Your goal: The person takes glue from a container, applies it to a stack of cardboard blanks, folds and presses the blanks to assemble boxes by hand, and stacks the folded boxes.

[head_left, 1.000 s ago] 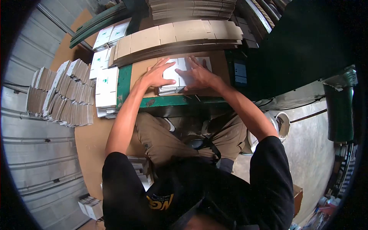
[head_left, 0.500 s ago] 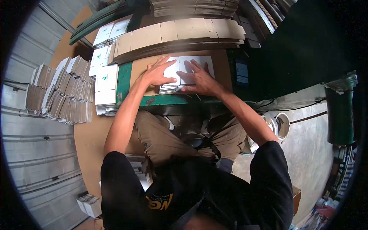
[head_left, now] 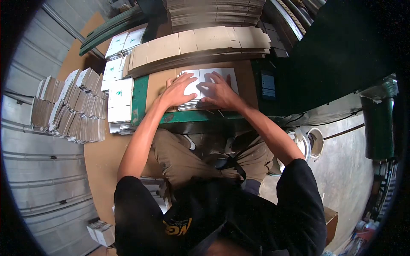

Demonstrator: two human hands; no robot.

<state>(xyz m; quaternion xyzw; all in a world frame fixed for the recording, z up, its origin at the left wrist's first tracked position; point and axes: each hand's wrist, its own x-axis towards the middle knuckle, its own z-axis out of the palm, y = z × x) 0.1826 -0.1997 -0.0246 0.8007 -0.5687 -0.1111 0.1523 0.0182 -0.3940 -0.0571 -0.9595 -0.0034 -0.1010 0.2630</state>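
Both hands on the white card stack, fingers spread

Change vs. half a second ago: slight. The whole scene sits a little lower in view; both hands keep about the same places on the white card stack (head_left: 192, 89).

Hands: left hand (head_left: 176, 91) wide, fingers fanned over the stack's left part, thumb toward its front. Right hand (head_left: 224, 94) also wide, fingers spread over the right part, thumb pointing left. Both appear in contact with the top; fingertip pressure cannot be told. Neither is seen closed around anything.

Edges and room: stack lies on a brown cardboard sheet (head_left: 247, 87), close to the front edge of the green table (head_left: 179, 116). Sheet shows on both sides of the stack; to the right it runs toward a phone (head_left: 268, 85). Behind, a narrow band separates the stack from a row of brown cardboard blanks (head_left: 188, 43). White printed cartons (head_left: 120, 98) bound the left side, beyond a strip of green.
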